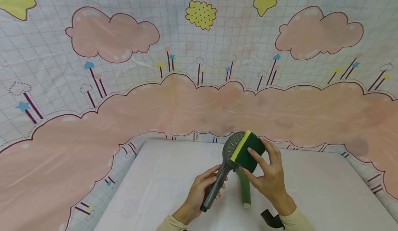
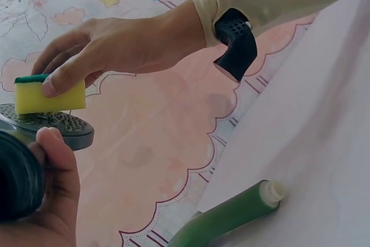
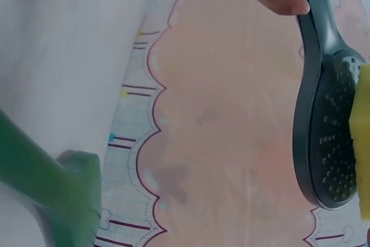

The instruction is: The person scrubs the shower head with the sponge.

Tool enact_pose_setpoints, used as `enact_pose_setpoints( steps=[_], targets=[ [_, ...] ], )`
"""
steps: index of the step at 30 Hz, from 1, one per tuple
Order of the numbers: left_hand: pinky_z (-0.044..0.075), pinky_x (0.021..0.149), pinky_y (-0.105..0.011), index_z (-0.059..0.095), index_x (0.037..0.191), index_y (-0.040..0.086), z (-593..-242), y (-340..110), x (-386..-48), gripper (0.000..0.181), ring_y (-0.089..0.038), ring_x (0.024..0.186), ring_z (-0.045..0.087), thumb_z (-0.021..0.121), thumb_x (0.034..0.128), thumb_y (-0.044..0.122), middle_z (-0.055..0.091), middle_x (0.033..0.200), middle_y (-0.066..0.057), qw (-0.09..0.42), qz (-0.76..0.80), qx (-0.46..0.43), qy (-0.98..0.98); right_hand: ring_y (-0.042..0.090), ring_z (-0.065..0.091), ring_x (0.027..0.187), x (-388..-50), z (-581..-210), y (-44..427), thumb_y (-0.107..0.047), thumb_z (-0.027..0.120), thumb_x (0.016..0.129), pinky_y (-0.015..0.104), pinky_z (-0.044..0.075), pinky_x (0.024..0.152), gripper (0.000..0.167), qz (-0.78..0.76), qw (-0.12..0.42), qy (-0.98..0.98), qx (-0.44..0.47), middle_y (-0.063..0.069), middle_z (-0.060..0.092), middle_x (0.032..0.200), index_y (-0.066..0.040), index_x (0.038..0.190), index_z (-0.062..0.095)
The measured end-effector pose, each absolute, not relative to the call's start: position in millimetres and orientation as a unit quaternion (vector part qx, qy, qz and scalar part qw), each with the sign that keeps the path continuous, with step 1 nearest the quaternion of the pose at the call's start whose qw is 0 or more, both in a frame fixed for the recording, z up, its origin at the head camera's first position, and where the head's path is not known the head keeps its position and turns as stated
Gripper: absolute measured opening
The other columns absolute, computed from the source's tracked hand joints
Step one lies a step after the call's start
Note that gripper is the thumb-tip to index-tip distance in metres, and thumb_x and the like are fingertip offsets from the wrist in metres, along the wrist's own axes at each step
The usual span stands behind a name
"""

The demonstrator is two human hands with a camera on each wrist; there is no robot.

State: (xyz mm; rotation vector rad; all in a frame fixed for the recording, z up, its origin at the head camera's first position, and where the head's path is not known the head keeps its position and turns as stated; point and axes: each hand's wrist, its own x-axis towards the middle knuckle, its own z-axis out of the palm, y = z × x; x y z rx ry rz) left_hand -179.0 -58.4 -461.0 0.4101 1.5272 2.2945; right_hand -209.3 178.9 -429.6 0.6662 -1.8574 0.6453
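My left hand (image 1: 199, 191) grips the handle of a dark grey shower head (image 1: 216, 184), holding it above the table with its nozzle face turned toward the right hand. Between thumb and fingers, my right hand (image 1: 272, 177) pinches a green-and-yellow sponge (image 1: 253, 155). In the left wrist view, the yellow side of the sponge (image 2: 52, 98) lies against the nozzles, green scouring side up. The right wrist view shows the nozzle face (image 3: 332, 137) partly covered by the sponge.
A green object with a tube-like handle (image 1: 245, 189) and a pale end is on the white table (image 1: 168, 165), behind the shower head. A patterned cloth (image 1: 192, 110) with clouds surrounds the table. A black wrist device (image 1: 271, 219) sits at the right sleeve.
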Motion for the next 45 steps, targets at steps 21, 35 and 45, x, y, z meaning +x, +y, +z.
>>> enact_pose_setpoints(
  steps=[21, 35, 45],
  targets=[
    [0.052, 0.063, -0.02, 0.043, 0.146, 0.004, -466.2, -60.2, -179.3, 0.046, -0.01, 0.083, 0.062, 0.047, 0.1025, 0.019, 0.066, 0.106, -0.005, 0.152, 0.8, 0.139, 0.563, 0.04, 0.044, 0.128, -203.6, -427.7, 175.2, -0.06, 0.062, 0.088, 0.021, 0.026, 0.117, 0.06, 0.275, 0.509, -0.762, 0.292, 0.028, 0.049, 0.14, -0.008, 0.119, 0.069],
    [0.052, 0.065, -0.019, 0.046, 0.141, -0.004, -466.4, -59.0, -178.9, 0.046, -0.01, 0.086, 0.06, 0.053, 0.1005, 0.018, 0.066, 0.107, -0.004, 0.147, 0.797, 0.128, 0.572, 0.04, 0.043, 0.13, -202.6, -430.1, 174.5, -0.059, 0.063, 0.088, 0.022, 0.027, 0.117, 0.06, 0.281, 0.506, -0.756, 0.306, 0.029, 0.049, 0.139, -0.008, 0.119, 0.069],
    [0.051, 0.066, -0.02, 0.049, 0.14, 0.001, -465.9, -59.5, -183.4, 0.047, -0.011, 0.086, 0.059, 0.058, 0.0983, 0.021, 0.069, 0.109, -0.007, 0.112, 0.769, 0.121, 0.617, 0.04, 0.044, 0.128, -200.5, -433.1, 171.5, -0.058, 0.064, 0.088, 0.024, 0.027, 0.118, 0.058, 0.273, 0.505, -0.748, 0.333, 0.031, 0.051, 0.137, -0.009, 0.117, 0.07]
  ],
)
